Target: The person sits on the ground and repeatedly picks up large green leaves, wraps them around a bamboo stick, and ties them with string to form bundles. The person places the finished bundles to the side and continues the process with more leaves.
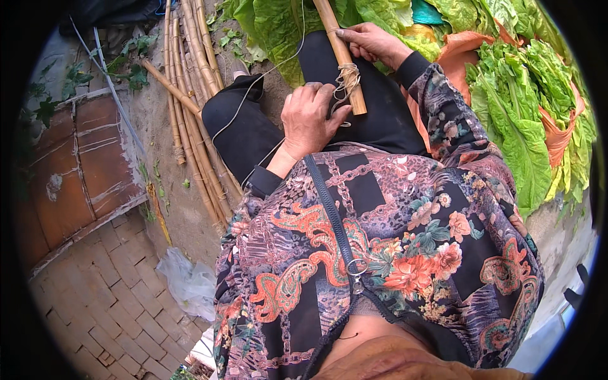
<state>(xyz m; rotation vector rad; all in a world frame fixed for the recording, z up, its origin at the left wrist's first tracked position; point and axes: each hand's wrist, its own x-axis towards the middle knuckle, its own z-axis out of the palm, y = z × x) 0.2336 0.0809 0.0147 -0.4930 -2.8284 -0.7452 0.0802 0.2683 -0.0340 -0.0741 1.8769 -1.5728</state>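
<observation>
A bamboo pole (335, 41) lies across my dark-trousered thigh, its near end pointing toward me. Thin pale twine (348, 77) is wound several times round the pole close to that end. My right hand (373, 45) grips the pole from the right, above the windings, with its thumb on the bamboo. Just left of the windings, my left hand (310, 117) is closed, and the twine runs to its fingers. A long strand loops from the top of the view over my left knee and back toward my left wrist. The left fingertips are partly hidden.
Several bamboo poles (190, 95) lie on the ground to my left. Big green leaves (506, 107) are heaped at the right and far side, with orange cloth (459, 60) among them. A clear plastic bag (187, 282) rests by the brick paving (120, 297), near a rusty panel (88, 164).
</observation>
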